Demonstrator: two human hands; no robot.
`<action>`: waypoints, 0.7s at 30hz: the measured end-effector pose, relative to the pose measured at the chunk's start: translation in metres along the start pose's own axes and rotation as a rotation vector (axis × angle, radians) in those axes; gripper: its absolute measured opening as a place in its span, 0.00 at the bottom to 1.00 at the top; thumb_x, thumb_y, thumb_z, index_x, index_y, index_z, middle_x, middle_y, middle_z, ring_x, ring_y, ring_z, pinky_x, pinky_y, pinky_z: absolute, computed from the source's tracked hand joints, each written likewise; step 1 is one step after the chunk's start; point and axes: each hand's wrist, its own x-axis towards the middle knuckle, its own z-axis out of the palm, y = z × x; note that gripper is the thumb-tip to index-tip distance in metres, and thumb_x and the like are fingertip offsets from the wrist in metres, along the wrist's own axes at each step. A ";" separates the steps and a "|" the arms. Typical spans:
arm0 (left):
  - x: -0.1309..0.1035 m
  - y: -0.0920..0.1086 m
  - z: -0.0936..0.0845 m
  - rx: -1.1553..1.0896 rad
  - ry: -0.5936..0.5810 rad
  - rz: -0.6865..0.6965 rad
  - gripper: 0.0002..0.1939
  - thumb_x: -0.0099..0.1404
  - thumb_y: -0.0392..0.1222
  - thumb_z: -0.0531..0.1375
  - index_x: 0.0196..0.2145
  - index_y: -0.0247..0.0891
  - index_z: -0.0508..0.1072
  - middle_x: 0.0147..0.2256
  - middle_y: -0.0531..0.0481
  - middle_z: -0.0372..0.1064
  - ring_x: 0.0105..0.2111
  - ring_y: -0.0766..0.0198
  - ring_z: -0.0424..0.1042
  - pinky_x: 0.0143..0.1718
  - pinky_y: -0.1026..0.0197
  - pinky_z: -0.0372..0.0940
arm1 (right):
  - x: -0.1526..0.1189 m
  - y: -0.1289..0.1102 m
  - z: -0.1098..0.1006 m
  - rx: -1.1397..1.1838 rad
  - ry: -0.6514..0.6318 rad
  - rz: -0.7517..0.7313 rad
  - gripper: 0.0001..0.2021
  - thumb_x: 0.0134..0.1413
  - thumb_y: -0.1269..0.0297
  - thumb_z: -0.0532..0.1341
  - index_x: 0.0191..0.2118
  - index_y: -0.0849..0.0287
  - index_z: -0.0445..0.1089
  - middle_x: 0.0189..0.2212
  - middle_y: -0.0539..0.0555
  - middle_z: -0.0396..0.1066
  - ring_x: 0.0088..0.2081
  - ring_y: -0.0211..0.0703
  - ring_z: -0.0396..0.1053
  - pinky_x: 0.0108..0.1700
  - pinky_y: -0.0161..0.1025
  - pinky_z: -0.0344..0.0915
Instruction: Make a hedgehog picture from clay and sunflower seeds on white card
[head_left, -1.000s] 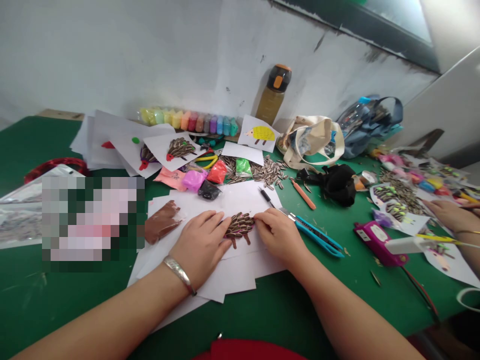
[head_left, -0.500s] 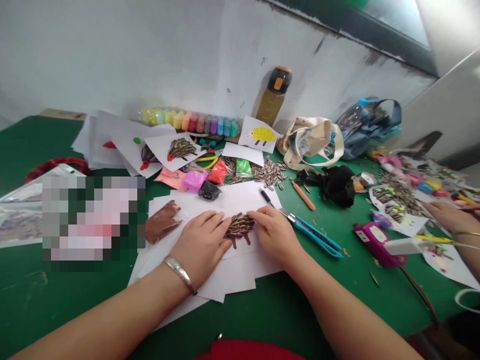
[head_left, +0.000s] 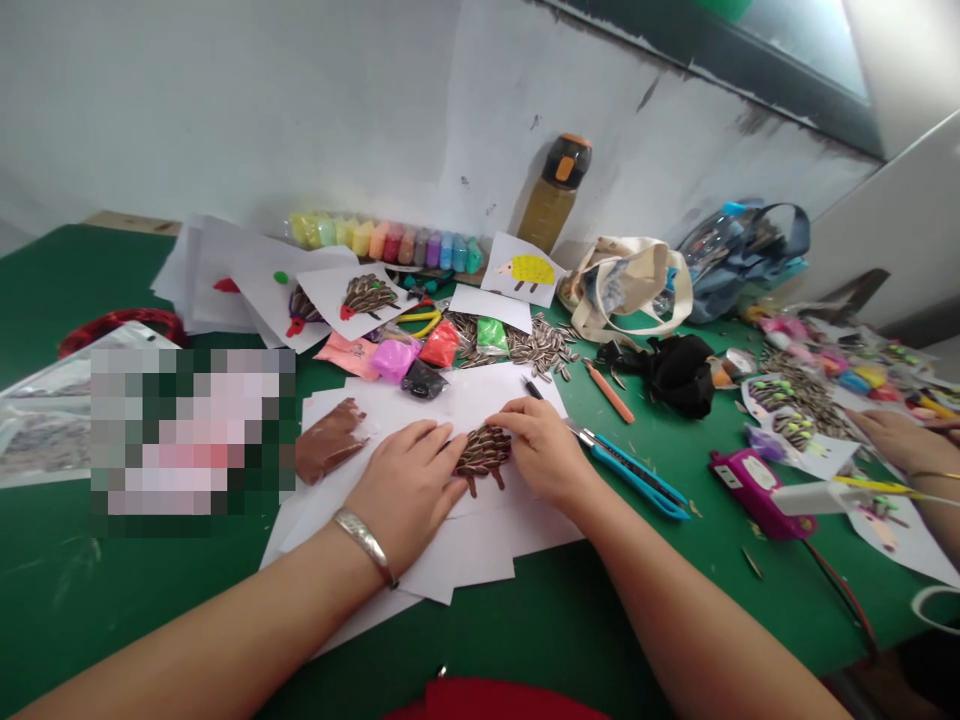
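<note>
On white paper sheets (head_left: 480, 550) lies a hedgehog figure (head_left: 482, 452) covered in sunflower seeds, with two brown legs below its body. My left hand (head_left: 409, 490) rests flat at its left side, fingers stretched over the paper and hiding that end. At the upper right edge of the seeds, the thumb and forefinger of my right hand (head_left: 544, 448) come together. Whatever may be between them is too small to make out. A brown clay packet (head_left: 330, 440) sits left of my left hand. The blue craft knife (head_left: 637, 475) and a black pen (head_left: 532, 388) lie beside my right hand.
Loose sunflower seeds (head_left: 544, 348) and clay packets (head_left: 439, 343) lie behind the paper. A bottle (head_left: 553, 195) stands by the wall near a yellow hedgehog picture (head_left: 525, 268). At right are a magenta glue gun (head_left: 759, 495) and another person's hand (head_left: 892, 440).
My right hand has shifted slightly up and left along the top edge of the seed figure. My left hand stays in place on the paper. The whole view has moved slightly.
</note>
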 end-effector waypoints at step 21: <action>0.000 0.000 0.000 -0.008 0.006 -0.003 0.21 0.67 0.43 0.58 0.55 0.32 0.69 0.55 0.39 0.68 0.56 0.48 0.62 0.57 0.44 0.61 | -0.012 0.002 -0.006 -0.038 0.034 0.043 0.21 0.49 0.79 0.53 0.44 0.58 0.77 0.39 0.58 0.74 0.44 0.50 0.68 0.49 0.46 0.66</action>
